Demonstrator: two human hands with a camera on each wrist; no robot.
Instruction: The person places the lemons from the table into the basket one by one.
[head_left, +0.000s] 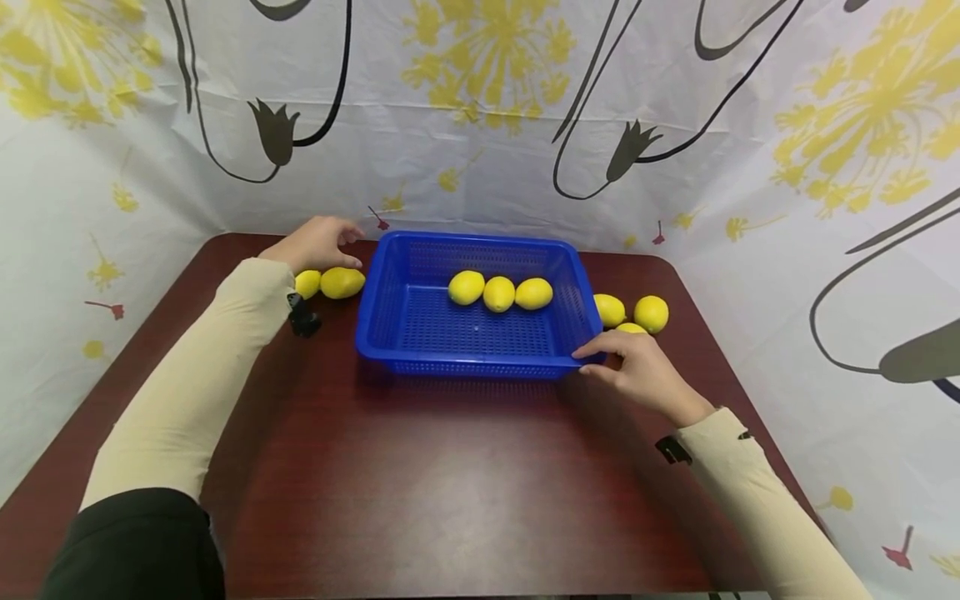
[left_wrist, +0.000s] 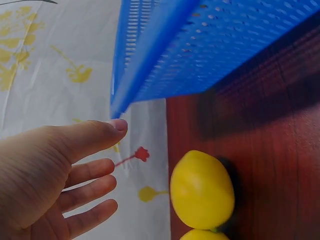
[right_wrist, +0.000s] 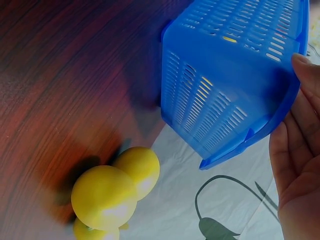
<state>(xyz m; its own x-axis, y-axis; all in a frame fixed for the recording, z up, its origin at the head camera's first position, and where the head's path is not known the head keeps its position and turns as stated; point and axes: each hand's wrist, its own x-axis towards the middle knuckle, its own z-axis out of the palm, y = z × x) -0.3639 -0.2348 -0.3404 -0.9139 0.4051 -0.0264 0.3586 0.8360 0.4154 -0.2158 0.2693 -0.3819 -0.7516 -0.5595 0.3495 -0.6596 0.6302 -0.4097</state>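
A blue perforated plastic basket (head_left: 480,360) stands on the table, holding three lemons (head_left: 498,294) in a row. At its front right corner my right hand (head_left: 648,377) pinches the rim between thumb and fingers; the right wrist view shows this hand (right_wrist: 300,150) on the basket's edge (right_wrist: 215,100). Off the left side, my left hand (head_left: 318,243) hovers above two lemons (head_left: 342,283) with fingers loosely bent and nothing in them. In the left wrist view, the left thumb (left_wrist: 100,134) is by the basket's rim (left_wrist: 150,60); whether it touches cannot be told.
Three more lemons (head_left: 651,314) lie to the right of the basket, one partly behind the right hand. The dark red wooden table (head_left: 450,492) ends at a patterned white cloth (head_left: 480,167) behind and along the sides.
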